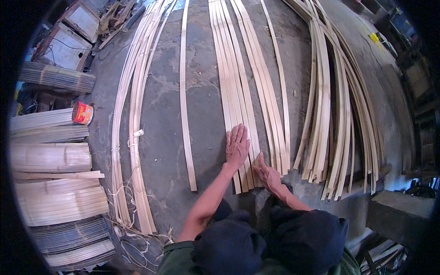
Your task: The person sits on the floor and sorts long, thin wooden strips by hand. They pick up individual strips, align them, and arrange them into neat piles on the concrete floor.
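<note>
My left hand (pixel 238 146) lay flat, fingers straight, gripping nothing, atop bamboo strips (pixel 228 68) on the floor (pixel 160 114); my right hand (pixel 269 177) was at their right edge, grip impossible to tell! Light, springy, likely splintery, they seemed best gathered near the ends.

Head-mounted fisheye view, left of a side-by-side pair, faces steeply down over dark-blue, cloth-covered knees (pixel 229 247) to the cracked grey concrete floor (pixel 160 114). Bare left hand (pixel 238 147) and bare right hand (pixel 269 177) appear at close range, near frame centre.
</note>
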A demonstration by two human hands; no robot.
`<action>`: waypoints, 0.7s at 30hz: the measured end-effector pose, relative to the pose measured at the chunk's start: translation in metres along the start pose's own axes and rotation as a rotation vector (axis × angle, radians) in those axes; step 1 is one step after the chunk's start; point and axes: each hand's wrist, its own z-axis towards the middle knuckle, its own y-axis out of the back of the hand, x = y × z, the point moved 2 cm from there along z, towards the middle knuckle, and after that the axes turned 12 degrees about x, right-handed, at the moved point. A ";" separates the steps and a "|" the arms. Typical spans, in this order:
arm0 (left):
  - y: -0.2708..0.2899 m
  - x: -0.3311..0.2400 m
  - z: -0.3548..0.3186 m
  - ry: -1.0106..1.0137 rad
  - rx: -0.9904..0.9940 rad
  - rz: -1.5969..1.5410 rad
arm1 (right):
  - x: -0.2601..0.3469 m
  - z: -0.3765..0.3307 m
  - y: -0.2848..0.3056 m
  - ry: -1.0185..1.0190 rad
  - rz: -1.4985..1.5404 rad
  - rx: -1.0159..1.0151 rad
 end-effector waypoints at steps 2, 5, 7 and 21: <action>0.000 0.002 -0.001 -0.010 -0.013 -0.007 | 0.005 0.000 0.004 0.001 -0.027 0.031; 0.002 0.004 -0.005 0.010 0.015 -0.008 | 0.010 -0.001 0.002 -0.070 -0.055 0.063; 0.000 0.002 0.001 0.000 0.034 0.003 | 0.008 0.002 0.009 -0.116 -0.095 0.061; 0.012 -0.002 -0.001 -0.046 -0.063 -0.008 | 0.009 -0.011 0.029 -0.082 0.077 -0.025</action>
